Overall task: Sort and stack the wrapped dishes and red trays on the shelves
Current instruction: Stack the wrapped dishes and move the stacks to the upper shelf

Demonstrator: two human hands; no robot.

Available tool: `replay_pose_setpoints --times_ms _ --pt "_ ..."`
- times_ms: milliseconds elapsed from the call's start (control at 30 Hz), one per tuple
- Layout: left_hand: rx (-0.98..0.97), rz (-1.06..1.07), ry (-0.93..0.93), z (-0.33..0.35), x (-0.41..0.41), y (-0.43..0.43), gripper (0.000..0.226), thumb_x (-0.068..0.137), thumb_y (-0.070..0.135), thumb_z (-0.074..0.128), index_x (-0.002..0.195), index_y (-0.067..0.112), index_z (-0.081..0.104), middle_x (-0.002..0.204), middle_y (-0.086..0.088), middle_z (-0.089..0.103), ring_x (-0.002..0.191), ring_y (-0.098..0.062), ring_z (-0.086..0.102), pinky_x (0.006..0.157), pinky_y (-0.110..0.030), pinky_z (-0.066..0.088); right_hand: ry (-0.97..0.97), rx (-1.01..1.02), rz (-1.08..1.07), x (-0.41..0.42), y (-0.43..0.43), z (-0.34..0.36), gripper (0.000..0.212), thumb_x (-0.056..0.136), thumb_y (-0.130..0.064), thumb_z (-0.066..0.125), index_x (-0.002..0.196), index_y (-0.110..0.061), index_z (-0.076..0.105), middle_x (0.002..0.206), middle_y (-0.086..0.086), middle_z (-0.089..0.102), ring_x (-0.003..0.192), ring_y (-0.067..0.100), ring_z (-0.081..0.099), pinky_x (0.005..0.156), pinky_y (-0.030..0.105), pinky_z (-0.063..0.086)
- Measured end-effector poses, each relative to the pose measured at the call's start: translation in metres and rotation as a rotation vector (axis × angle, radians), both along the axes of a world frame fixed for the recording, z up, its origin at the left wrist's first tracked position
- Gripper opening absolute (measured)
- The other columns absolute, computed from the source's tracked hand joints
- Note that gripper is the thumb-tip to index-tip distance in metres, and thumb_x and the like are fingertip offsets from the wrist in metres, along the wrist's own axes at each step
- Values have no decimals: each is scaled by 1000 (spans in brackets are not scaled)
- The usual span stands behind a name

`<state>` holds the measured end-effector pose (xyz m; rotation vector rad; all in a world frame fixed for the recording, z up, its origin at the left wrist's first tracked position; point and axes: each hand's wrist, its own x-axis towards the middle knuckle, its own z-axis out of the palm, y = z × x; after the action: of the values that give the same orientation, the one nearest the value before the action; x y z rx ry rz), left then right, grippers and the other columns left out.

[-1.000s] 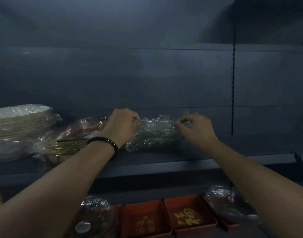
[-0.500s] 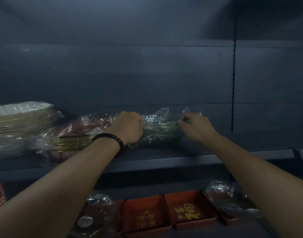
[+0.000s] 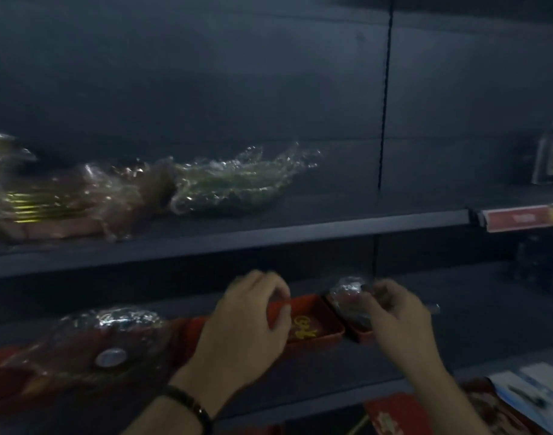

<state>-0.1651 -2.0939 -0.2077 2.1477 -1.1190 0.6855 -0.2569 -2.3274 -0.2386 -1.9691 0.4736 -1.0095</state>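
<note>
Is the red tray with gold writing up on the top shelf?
No, the tray sits on the lower shelf, below the one with the wrapped dishes.

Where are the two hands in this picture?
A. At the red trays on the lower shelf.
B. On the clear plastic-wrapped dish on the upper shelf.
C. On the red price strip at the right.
A: the left hand is over the red rectangular tray with gold characters and the right hand is at the small plastic-wrapped dish beside it, both below the dark upper shelf.
</note>
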Motion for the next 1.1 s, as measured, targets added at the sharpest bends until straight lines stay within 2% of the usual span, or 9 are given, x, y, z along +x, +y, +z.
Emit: replay_pose_setpoints --times_ms 67,167,333,500,667,767,867,967,1100 --pt "81 -35 176 -39 5 -25 14 94 36 68 99 39 55 102 23 54 100 3 54 92 -24 50 147 53 -62 0 -20 -45 10 96 -21 72 101 -29 69 83 -16 70 90 19 70 67 26 45" --pt "125 -51 329 -82 17 -64 15 94 33 73 102 40 61 107 25 56 102 8 54 91 -17 49 292 74 -148 1 -49 -95 34 94 -16 72 127 -22 67 96 -2 72 96 26 68 78 27 41" --pt "163 -63 443 -115 48 -133 25 94 29 76 103 45 60 109 23 58 101 6 58 88 -22 56 345 27 -145 9 -85 -134 56 90 -11 72 142 -23 55 123 7 67 103 20 64 87 31 52" --pt "110 -64 515 -129 74 -196 41 96 28 75 130 43 57 120 7 63 99 -2 60 76 -14 46 296 38 -129 17 -98 -139 68 94 -14 68 153 -34 41 135 4 55 113 23 62 88 33 49" --pt "132 -70 608 -137 87 -234 59 100 27 71 153 36 47 143 -3 58 132 -20 57 101 -27 49 266 65 -123 21 -100 -144 69 95 -19 67 153 -40 36 131 -4 50 105 15 63 86 32 51" --pt "91 -78 600 -145 100 -246 42 100 29 71 140 34 60 138 2 62 129 -19 59 103 -31 52 254 86 -127 20 -101 -145 69 95 -20 68 153 -41 36 130 -4 49 102 14 63 88 35 54" --pt "64 -103 562 -154 110 -253 11 98 33 73 107 36 67 121 9 67 120 -17 62 99 -36 56 239 98 -145 19 -102 -145 71 95 -21 67 152 -45 33 133 -6 44 109 17 63 95 44 57" --pt "19 -90 528 -159 114 -253 13 94 39 75 93 43 62 114 9 65 109 -17 65 92 -44 60 223 120 -151 17 -103 -144 73 96 -22 68 153 -47 30 133 -10 36 112 17 62 97 45 58" --pt "-89 -112 512 -157 113 -250 14 92 42 76 94 47 63 110 8 65 105 -16 67 90 -43 62 176 119 -155 14 -105 -143 78 97 -21 68 157 -47 24 142 -4 35 111 19 60 95 41 55"
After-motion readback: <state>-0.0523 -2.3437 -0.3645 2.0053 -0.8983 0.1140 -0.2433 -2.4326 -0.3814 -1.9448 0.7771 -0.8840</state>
